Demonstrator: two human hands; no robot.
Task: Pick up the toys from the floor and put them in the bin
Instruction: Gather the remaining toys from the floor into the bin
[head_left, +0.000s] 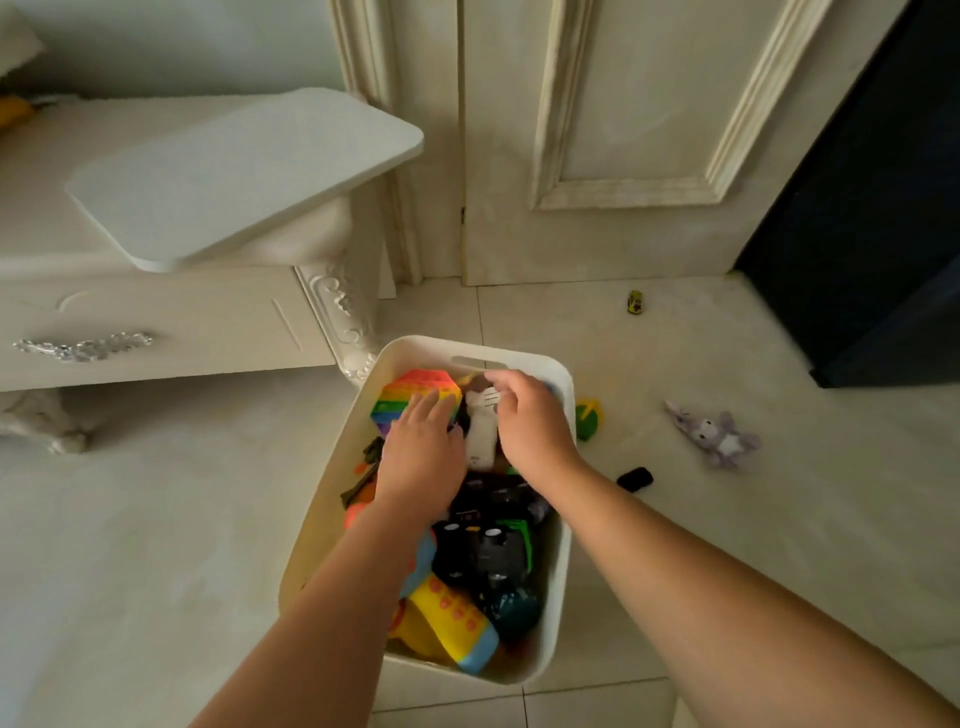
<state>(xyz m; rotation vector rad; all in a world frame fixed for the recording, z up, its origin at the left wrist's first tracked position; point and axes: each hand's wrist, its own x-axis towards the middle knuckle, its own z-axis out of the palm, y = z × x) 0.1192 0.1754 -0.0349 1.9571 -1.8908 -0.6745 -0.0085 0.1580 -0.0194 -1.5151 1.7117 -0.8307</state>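
Floor bin, toy in right hand

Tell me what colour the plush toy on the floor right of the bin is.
The plush toy is pale purple with a whitish front; the head view shows it best.

pretty dim in here tbh, soft flat indoor light with a greenish-grey cast; shadows are faint and mushy, darkest bit sits under the cabinet; wide-angle lens bows the door and stretches the forearms toward the bottom edge; whole frame is kinda soft; the right hand pinching the white toy looks a bit motion-smeared; the purple plush is fuzzy too
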